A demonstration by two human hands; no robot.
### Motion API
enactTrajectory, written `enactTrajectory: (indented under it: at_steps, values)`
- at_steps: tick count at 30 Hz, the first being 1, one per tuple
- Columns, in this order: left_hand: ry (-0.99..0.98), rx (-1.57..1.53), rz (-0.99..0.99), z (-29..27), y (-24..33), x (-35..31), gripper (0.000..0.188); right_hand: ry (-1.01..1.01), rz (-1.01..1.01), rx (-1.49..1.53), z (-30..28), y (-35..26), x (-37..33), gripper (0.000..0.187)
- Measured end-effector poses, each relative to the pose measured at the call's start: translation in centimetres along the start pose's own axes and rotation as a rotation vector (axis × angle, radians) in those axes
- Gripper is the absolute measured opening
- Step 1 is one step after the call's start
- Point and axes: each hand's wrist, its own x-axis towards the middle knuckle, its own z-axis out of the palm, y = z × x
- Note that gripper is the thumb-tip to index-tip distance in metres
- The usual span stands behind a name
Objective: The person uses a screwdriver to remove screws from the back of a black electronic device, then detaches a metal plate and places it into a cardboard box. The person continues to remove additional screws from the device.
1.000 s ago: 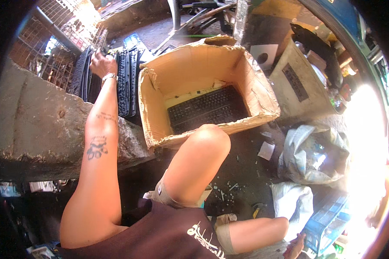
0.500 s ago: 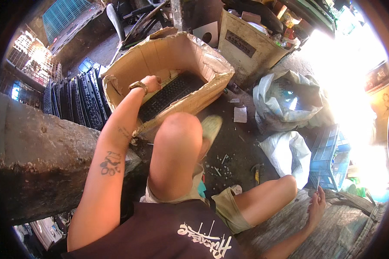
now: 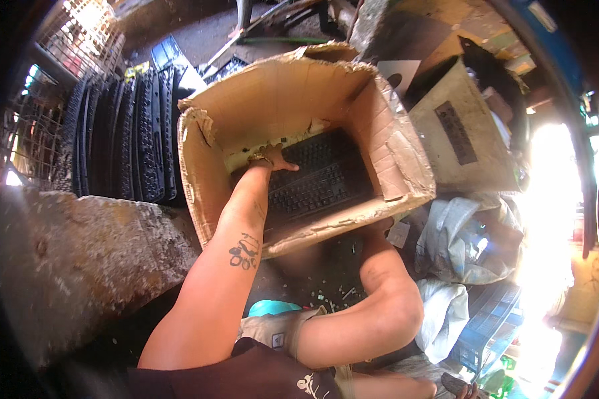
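A large cardboard box (image 3: 283,83) stands before me with its top open and its edges torn. Dark computer keyboards (image 3: 319,196) lie on its floor. Inside the box, my left hand (image 3: 279,158) is open over the keyboards' left end, its thumb stretched to the right. Whether its fingertips touch a keyboard cannot be made out. A band circles that wrist. My right hand (image 3: 469,391) is low at the right, mostly cut off by the lower edge. Its visible fingers are curled, and what they hold is unclear.
Black keyboard frames (image 3: 123,139) stand in a row left of the box, behind a rough concrete block (image 3: 106,246). To the right are a dirty bin (image 3: 446,126), a grey sack (image 3: 469,239), a white sack (image 3: 439,319) and a blue plastic crate (image 3: 489,326). Small bits litter the floor.
My view has shifted toward the box, which appears larger. My left hand has opened over the keyboards. My right hand, earlier holding a thin tool upright, is now lower in view.
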Motion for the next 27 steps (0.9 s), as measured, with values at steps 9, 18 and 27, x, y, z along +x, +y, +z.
enactTrajectory:
  at_steps: [9, 18, 27]
  values:
    - [-0.072, -0.077, -0.185, -0.8, 1.7, -2.1, 0.128, -0.082, -0.299, -0.121, 3.9, -8.8, 3.3, 0.044]
    - [-0.081, 0.428, 0.180, -20.4, 5.2, -1.6, 0.054, 0.138, -0.472, 0.101, 2.0, -13.9, -7.1, 0.043]
    - [0.248, 0.707, 0.499, -32.1, 8.2, -15.0, 0.026, 0.332, -0.174, 0.469, -1.8, -7.4, -14.0, 0.028]
